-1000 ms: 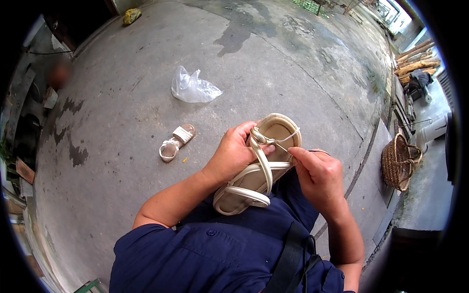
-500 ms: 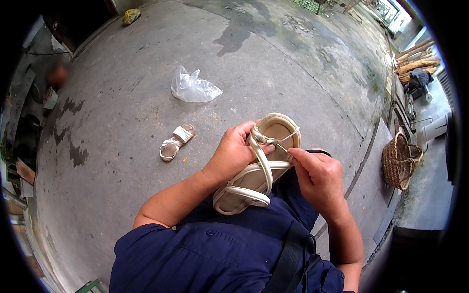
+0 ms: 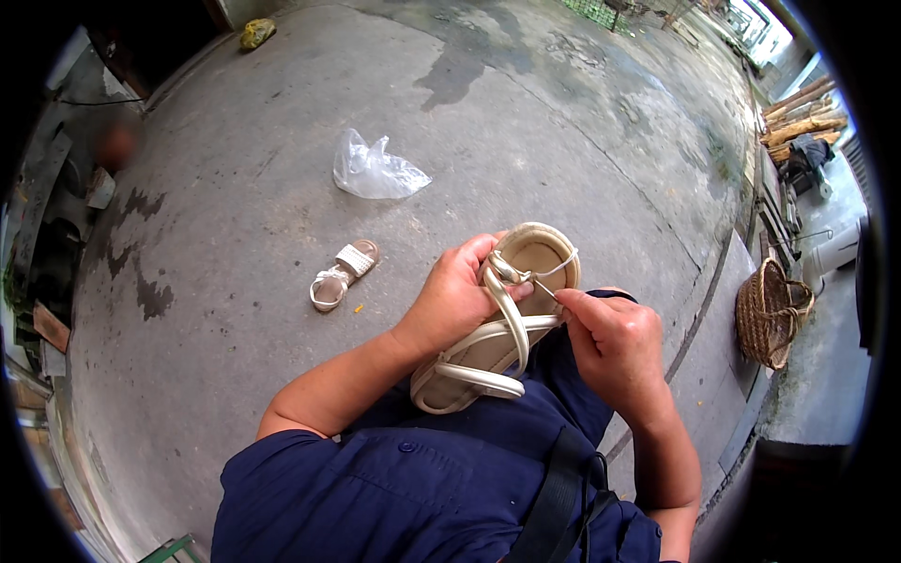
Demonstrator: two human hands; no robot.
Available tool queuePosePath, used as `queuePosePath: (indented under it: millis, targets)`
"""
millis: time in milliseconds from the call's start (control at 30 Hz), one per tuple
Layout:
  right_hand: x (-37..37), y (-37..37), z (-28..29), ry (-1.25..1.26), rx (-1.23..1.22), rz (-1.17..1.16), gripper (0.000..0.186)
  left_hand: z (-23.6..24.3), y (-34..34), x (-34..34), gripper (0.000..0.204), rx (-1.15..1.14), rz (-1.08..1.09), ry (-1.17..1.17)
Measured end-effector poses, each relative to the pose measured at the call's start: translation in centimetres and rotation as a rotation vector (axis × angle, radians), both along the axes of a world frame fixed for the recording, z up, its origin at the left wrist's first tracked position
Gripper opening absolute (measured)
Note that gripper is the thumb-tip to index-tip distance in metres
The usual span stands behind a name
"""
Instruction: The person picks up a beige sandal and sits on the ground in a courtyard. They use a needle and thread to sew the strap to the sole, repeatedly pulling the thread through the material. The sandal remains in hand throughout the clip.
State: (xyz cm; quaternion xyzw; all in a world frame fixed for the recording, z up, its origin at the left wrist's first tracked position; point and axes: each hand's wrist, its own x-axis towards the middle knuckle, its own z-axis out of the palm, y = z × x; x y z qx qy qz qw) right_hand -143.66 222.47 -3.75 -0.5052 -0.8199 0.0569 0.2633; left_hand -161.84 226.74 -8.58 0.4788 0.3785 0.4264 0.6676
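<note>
A cream strappy sandal point(image 3: 488, 352) rests on my lap, its sole tilted up toward me and its tan footbed showing. My left hand point(image 3: 457, 293) grips its left edge, with the thumb under the straps on the footbed. Between the pinched thumb and finger of my right hand point(image 3: 615, 342) is the end of a thin pale cord point(image 3: 547, 287). The cord runs to the knotted strap near the sandal's upper end. On the floor to the left lies a smaller sandal point(image 3: 343, 275) with white straps.
A crumpled clear plastic bag point(image 3: 375, 169) lies on the concrete ahead. The woven basket point(image 3: 765, 314) stands at the right, with stacked logs point(image 3: 802, 122) beyond it. A yellow bag point(image 3: 257, 34) sits far left by a dark doorway.
The whole view has shifted very slightly. Both hands keep their hold on the sandal and the cord, with hardly any movement.
</note>
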Motion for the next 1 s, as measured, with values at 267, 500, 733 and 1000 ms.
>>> queuePosePath:
  millis: [267,500,733,1000]
  targets:
    - [-0.4,-0.6,0.8,-0.09,-0.025,-0.018,0.013,0.4,-0.4,0.1,0.026,0.075,0.039,0.077]
    - [-0.7,-1.5,1.9,-0.117,0.028,-0.027,0.018,2.0,-2.5,-0.4,0.033,0.577,0.241,0.464]
    - [-1.1,-2.9,2.1,0.201,0.154,0.033,0.027,2.4,-3.7,-0.6,0.027,1.353,0.499,0.641]
    - [0.3,-4.9,-0.3,0.35,0.047,0.079,0.03,0.5,-5.5,0.2,0.026,1.467,0.463,0.562]
